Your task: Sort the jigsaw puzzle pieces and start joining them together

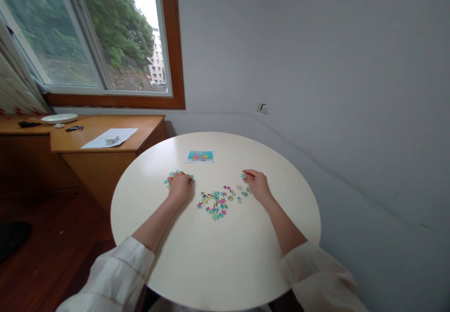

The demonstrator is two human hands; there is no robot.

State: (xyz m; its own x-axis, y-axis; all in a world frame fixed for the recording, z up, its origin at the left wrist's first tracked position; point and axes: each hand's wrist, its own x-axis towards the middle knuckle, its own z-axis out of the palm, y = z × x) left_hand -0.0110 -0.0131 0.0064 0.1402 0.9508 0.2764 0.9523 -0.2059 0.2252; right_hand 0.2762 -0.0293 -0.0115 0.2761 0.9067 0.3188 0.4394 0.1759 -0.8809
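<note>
My left hand (pixel 180 186) rests on the round table with fingers curled down over a small group of teal puzzle pieces (pixel 166 181). A dark-patterned puzzle piece (pixel 190 180) shows at its thumb, pinched against the fingers. On the other side, my right hand (pixel 258 185) has its fingers drawn together at a teal puzzle piece (pixel 243 176), partly hidden under the fingertips. Between the hands and closer to me lies a loose heap of mixed puzzle pieces (pixel 215 204), pink, yellow and teal. Several pale pieces (pixel 239 199) lie near my right hand.
A picture card (pixel 199 156) lies flat toward the far side of the white table (pixel 211 265). Left of it stands a wooden desk (pixel 147 138) with a paper sheet (pixel 121 134), a small white box (pixel 112 139) and a white plate (pixel 59 118). A wall stands close on the right.
</note>
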